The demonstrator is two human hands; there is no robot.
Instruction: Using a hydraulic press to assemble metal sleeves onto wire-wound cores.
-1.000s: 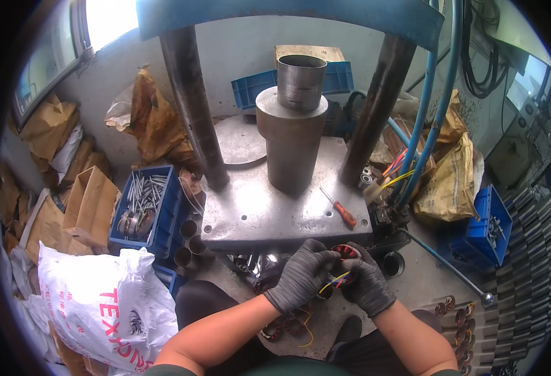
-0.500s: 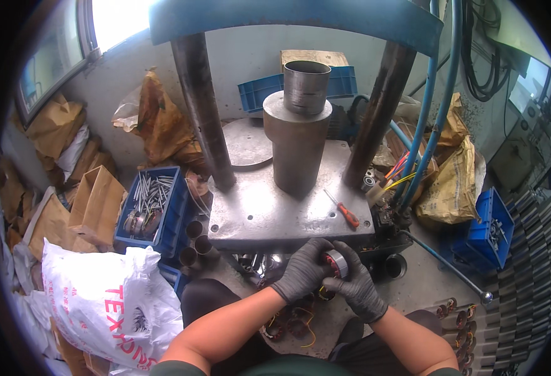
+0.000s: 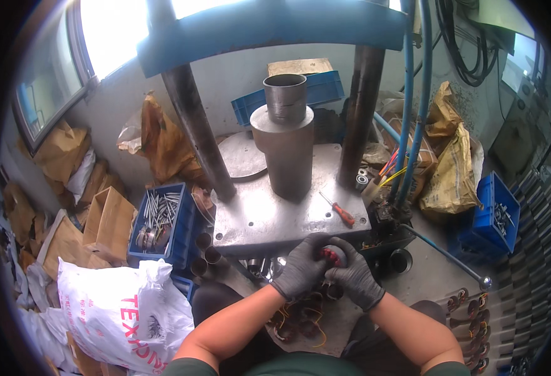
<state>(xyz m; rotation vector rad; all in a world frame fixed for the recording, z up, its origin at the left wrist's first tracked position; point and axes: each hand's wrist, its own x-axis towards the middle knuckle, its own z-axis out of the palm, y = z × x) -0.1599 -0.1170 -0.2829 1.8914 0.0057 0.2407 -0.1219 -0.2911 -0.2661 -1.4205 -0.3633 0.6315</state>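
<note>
My two grey-gloved hands meet just below the front edge of a steel press bed [image 3: 259, 229]. Between them is a motor stator [image 3: 333, 255], a short metal ring with a red inner part, its red face turned up toward me. My left hand [image 3: 301, 269] grips its left side, and my right hand [image 3: 355, 279] closes round the right side; the fingers partly cover it. On the bed stands a thick stepped steel cylinder [image 3: 290, 156] with an open metal sleeve [image 3: 286, 100] on top. A red-handled screwdriver [image 3: 344, 216] lies to its right.
Dark posts [image 3: 197, 125] carry a blue crossbeam [image 3: 275, 34]. Left are a blue crate [image 3: 178, 235] of metal rods and a white sack [image 3: 115, 307]. Several wired stators [image 3: 300, 323] lie below my hands. A ball-ended lever [image 3: 451, 260] and stacked metal parts [image 3: 529, 276] are right.
The stator has been turned in my hands, so its red face now shows more and its metal side less. The whole view has shifted slightly.
</note>
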